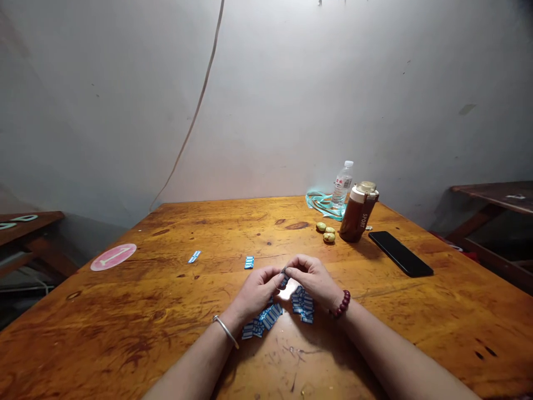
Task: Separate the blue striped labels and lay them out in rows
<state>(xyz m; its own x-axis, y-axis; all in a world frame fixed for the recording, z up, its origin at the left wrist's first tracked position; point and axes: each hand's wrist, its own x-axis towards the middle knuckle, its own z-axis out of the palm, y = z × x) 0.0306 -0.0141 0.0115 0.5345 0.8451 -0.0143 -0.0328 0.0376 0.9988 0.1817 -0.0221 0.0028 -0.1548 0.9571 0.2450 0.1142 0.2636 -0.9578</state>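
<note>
My left hand [259, 288] and my right hand [313, 276] meet over the middle of the wooden table. Between their pinched fingertips is a small blue-and-white label piece [284, 280], partly covered by the fingers. Under my left wrist lies a loose pile of blue-and-white label pieces [266, 318]. A second pile of them [303, 304] sits just left of my right wrist. Farther out, a blue-and-white stack [249, 262] lies beyond my left hand, and a smaller blue-and-white piece [194, 256] lies to its left.
On the wooden table [166, 311], a black phone [400, 254], a brown sport bottle [358, 214], a clear water bottle [342, 185], a teal lanyard [320, 204] and three yellowish round fruits [328, 237] are at the right. A pink round sticker [113, 257] marks the left edge.
</note>
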